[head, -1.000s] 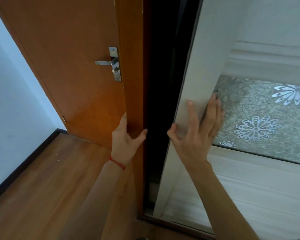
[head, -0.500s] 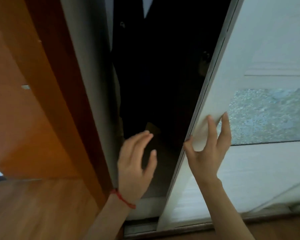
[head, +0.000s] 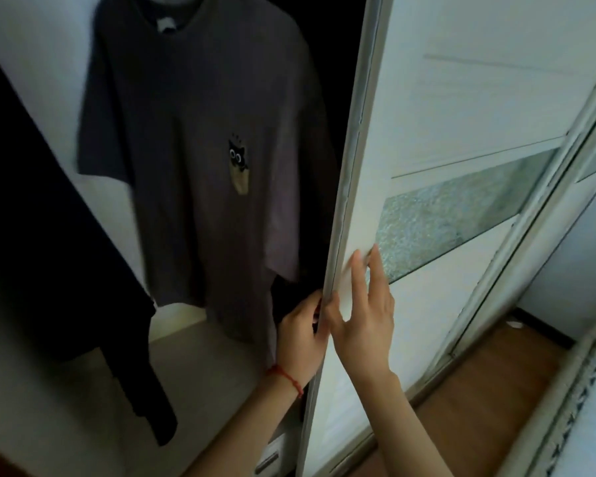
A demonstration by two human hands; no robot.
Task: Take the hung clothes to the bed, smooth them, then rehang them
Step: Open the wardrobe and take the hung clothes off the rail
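Our right hand (head: 360,325) lies flat against the face of the white sliding wardrobe door (head: 437,139), its fingers (head: 379,270) straight and slightly spread, the tips reaching up to the lower corner of the frosted glass panel (head: 461,222). The thumb runs along the door's pale edge strip. Just left of that thumb, our left hand (head: 300,339) curls round the same edge from the wardrobe side, its fingers (head: 308,306) bent and closed on the edge; we cannot see the fingertips themselves, which are hidden behind the door. A red string bracelet (head: 286,375) sits on the left wrist.

Up and to the left of the left-hand fingers, inside the open wardrobe, hangs a dark grey T-shirt (head: 186,149) with a small cat-in-a-pocket print on the chest (the hanger itself is cut off at the top of the view). Its right sleeve hem drops to just above our left hand, apart from it. Further left hangs a black garment (head: 49,253), one long sleeve trailing down toward the pale wardrobe floor (head: 200,383).

To the right of the right-hand fingers, beyond the door we push, stands a second sliding door (head: 544,242), and below it runs brown wooden flooring (head: 479,404). A pale patterned edge (head: 572,407) shows at the far lower right; we cannot tell what it belongs to.
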